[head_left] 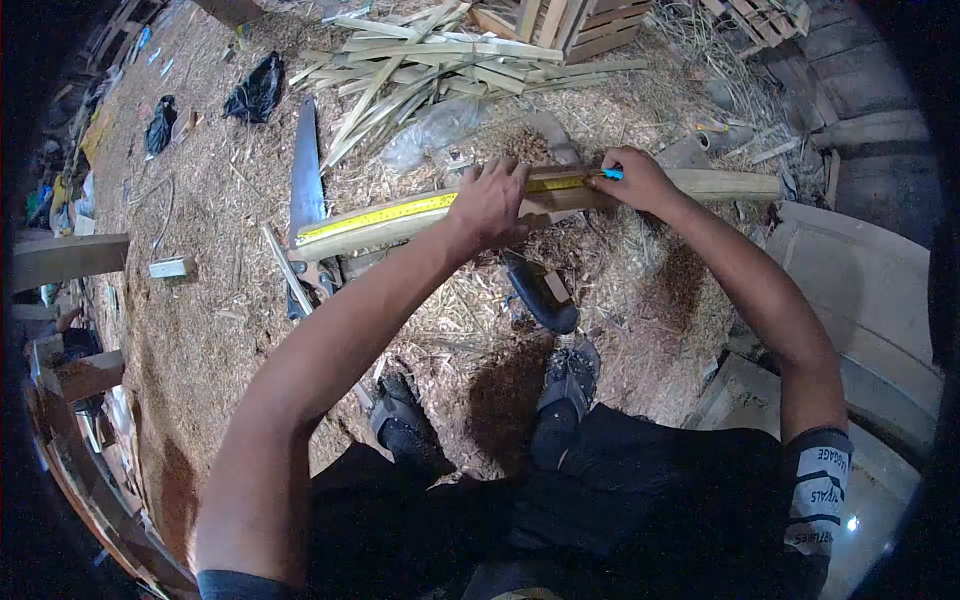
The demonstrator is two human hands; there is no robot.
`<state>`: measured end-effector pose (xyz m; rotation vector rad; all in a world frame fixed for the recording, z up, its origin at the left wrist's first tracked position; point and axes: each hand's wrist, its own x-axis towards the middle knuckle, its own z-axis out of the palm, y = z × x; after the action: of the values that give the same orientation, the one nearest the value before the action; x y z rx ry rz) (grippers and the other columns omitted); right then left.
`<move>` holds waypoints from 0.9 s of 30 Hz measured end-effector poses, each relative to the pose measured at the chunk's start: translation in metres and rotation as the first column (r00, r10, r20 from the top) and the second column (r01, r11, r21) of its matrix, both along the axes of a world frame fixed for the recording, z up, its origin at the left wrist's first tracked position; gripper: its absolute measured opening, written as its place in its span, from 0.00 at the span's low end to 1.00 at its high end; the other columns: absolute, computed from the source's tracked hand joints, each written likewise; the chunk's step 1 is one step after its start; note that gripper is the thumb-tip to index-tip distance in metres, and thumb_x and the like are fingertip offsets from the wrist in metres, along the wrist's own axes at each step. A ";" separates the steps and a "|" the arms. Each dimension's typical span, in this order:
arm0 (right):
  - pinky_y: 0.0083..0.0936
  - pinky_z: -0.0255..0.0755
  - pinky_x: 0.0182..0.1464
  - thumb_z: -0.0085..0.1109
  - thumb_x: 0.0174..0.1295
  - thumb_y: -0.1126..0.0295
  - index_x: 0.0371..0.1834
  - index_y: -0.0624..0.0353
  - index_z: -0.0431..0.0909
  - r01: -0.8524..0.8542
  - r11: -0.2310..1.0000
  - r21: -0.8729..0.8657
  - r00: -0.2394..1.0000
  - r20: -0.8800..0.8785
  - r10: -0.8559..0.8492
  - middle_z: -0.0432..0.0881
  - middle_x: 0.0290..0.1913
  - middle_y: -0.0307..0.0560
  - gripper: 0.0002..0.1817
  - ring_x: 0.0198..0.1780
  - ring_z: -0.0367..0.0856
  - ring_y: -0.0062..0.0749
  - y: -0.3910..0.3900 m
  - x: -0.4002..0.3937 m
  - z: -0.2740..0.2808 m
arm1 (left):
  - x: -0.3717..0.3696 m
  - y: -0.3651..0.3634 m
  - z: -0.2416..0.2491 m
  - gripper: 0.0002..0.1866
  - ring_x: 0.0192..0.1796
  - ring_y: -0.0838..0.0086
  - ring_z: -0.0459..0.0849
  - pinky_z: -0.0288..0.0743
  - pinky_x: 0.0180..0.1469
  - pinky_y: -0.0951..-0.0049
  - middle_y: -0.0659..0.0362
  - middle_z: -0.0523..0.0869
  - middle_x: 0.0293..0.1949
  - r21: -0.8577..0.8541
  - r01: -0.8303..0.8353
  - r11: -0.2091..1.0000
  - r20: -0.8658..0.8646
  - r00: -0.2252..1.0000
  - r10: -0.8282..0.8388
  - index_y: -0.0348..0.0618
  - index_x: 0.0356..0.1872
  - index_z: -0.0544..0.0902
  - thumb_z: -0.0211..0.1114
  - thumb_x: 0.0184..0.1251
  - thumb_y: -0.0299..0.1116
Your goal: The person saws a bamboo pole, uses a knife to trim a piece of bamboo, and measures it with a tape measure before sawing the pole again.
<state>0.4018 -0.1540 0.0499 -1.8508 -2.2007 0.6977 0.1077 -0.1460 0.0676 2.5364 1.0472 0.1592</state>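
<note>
A long wooden strip [375,238] lies crosswise in front of me, with a yellow tape measure [385,211] stretched along its top. My left hand [490,203] is closed over the strip and the tape near the middle, thumb on the near side. Farther right, my right hand [640,182] pinches a small blue object [612,174] at the right end of the visible tape; its kind is too small to make out. A handsaw [307,175] lies on the ground by the strip's left end. Below my left hand lies a black curved object [541,292].
Wood shavings cover the ground. Thin wood strips [420,65] are heaped at the far side, near a wooden crate [600,25]. Black plastic bags [256,90] lie at the far left. Large boards [850,270] stand on the right, and a small wood block [172,267] is to the left.
</note>
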 end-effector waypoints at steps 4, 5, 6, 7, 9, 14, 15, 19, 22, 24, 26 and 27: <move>0.42 0.76 0.44 0.72 0.52 0.55 0.33 0.62 0.79 0.012 0.999 0.045 1.000 0.011 -0.012 0.82 0.35 0.56 0.20 0.40 0.83 0.51 0.000 0.003 -0.007 | 0.018 0.014 -0.022 0.45 0.59 0.51 0.78 0.68 0.60 0.51 0.44 0.80 0.53 -0.008 -0.037 0.999 -0.010 0.999 0.037 0.35 0.62 0.69 0.70 0.51 0.60; 0.42 0.76 0.44 0.72 0.53 0.55 0.33 0.61 0.79 0.029 0.999 0.030 0.999 0.018 -0.030 0.82 0.35 0.57 0.20 0.40 0.82 0.51 -0.002 0.003 -0.008 | 0.025 0.016 -0.036 0.45 0.59 0.51 0.78 0.68 0.60 0.51 0.44 0.80 0.53 -0.008 -0.034 0.999 -0.007 0.999 0.034 0.35 0.62 0.69 0.70 0.51 0.60; 0.42 0.75 0.45 0.72 0.53 0.55 0.33 0.61 0.79 0.042 0.999 0.017 0.999 0.026 -0.043 0.81 0.35 0.57 0.20 0.40 0.82 0.51 -0.002 -0.001 -0.005 | 0.033 0.020 -0.037 0.43 0.57 0.51 0.80 0.67 0.61 0.50 0.44 0.82 0.53 -0.207 -0.151 0.967 -0.015 0.988 0.151 0.36 0.61 0.71 0.70 0.51 0.60; 0.42 0.75 0.45 0.72 0.53 0.55 0.33 0.61 0.79 0.039 0.999 0.020 0.999 0.028 -0.039 0.81 0.35 0.57 0.20 0.40 0.82 0.51 -0.003 -0.005 -0.001 | 0.040 0.023 -0.038 0.42 0.56 0.50 0.81 0.67 0.61 0.50 0.44 0.83 0.52 -0.395 -0.261 0.881 -0.046 0.963 0.264 0.37 0.60 0.73 0.69 0.52 0.60; 0.43 0.75 0.45 0.72 0.53 0.55 0.33 0.61 0.78 0.062 0.997 0.044 0.997 0.038 -0.064 0.80 0.34 0.57 0.20 0.39 0.80 0.52 -0.008 -0.007 0.003 | 0.046 0.018 -0.037 0.38 0.53 0.51 0.84 0.67 0.60 0.49 0.45 0.85 0.51 -0.391 -0.264 0.882 -0.060 0.963 0.261 0.38 0.55 0.78 0.67 0.53 0.61; 0.46 0.72 0.41 0.72 0.52 0.54 0.29 0.61 0.75 0.070 0.995 0.075 0.997 -0.034 -0.068 0.79 0.32 0.57 0.22 0.38 0.80 0.53 -0.015 -0.008 0.005 | 0.050 -0.011 -0.042 0.34 0.53 0.54 0.83 0.67 0.57 0.51 0.47 0.85 0.48 -0.129 -0.348 0.928 0.044 0.933 0.356 0.38 0.51 0.79 0.63 0.55 0.59; 0.46 0.72 0.41 0.72 0.52 0.54 0.29 0.61 0.75 0.070 0.994 0.078 0.997 -0.037 -0.067 0.79 0.32 0.57 0.22 0.38 0.80 0.53 -0.016 -0.009 0.005 | 0.050 -0.010 -0.043 0.34 0.52 0.55 0.82 0.66 0.56 0.52 0.47 0.85 0.47 -0.054 -0.352 0.934 0.035 0.935 0.354 0.37 0.51 0.79 0.63 0.55 0.59; 0.46 0.72 0.40 0.72 0.52 0.53 0.29 0.61 0.74 0.075 0.994 0.083 0.997 -0.034 -0.072 0.79 0.31 0.57 0.22 0.37 0.79 0.54 -0.021 -0.009 0.006 | 0.050 -0.014 -0.044 0.34 0.52 0.54 0.83 0.66 0.56 0.52 0.47 0.85 0.48 -0.020 -0.333 0.943 0.023 0.943 0.333 0.37 0.52 0.79 0.61 0.56 0.59; 0.44 0.72 0.40 0.71 0.54 0.53 0.32 0.60 0.74 0.049 0.996 0.081 0.999 0.002 -0.049 0.79 0.31 0.55 0.22 0.37 0.80 0.52 -0.020 -0.008 0.003 | 0.049 -0.015 -0.046 0.34 0.52 0.55 0.83 0.66 0.56 0.53 0.47 0.84 0.49 -0.024 -0.324 0.946 0.029 0.945 0.325 0.36 0.52 0.78 0.60 0.57 0.58; 0.43 0.72 0.39 0.71 0.55 0.53 0.35 0.59 0.75 0.037 0.997 0.069 0.999 0.032 -0.039 0.79 0.32 0.53 0.21 0.37 0.80 0.49 -0.020 -0.006 0.002 | 0.050 -0.015 -0.048 0.34 0.52 0.55 0.83 0.66 0.56 0.53 0.47 0.84 0.48 0.016 -0.336 0.942 0.044 0.941 0.335 0.37 0.53 0.78 0.60 0.57 0.58; 0.43 0.72 0.39 0.71 0.55 0.52 0.35 0.58 0.74 0.039 0.994 0.102 0.999 0.014 -0.041 0.79 0.32 0.53 0.22 0.37 0.80 0.49 -0.021 -0.006 0.000 | 0.050 -0.015 -0.050 0.34 0.52 0.55 0.83 0.66 0.56 0.53 0.47 0.84 0.48 0.018 -0.337 0.941 0.053 0.940 0.336 0.37 0.52 0.78 0.60 0.57 0.58; 0.43 0.72 0.39 0.71 0.55 0.52 0.35 0.58 0.74 0.040 0.994 0.100 0.999 0.014 -0.041 0.79 0.32 0.53 0.22 0.37 0.80 0.49 -0.022 -0.008 0.003 | 0.050 -0.015 -0.048 0.33 0.52 0.56 0.83 0.66 0.56 0.53 0.47 0.84 0.48 0.020 -0.338 0.941 0.062 0.940 0.337 0.37 0.52 0.78 0.60 0.57 0.57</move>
<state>0.3941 -0.1756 0.0532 -1.8527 -2.1596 0.5559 0.1577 -0.1608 0.0200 2.3419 1.4601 0.3418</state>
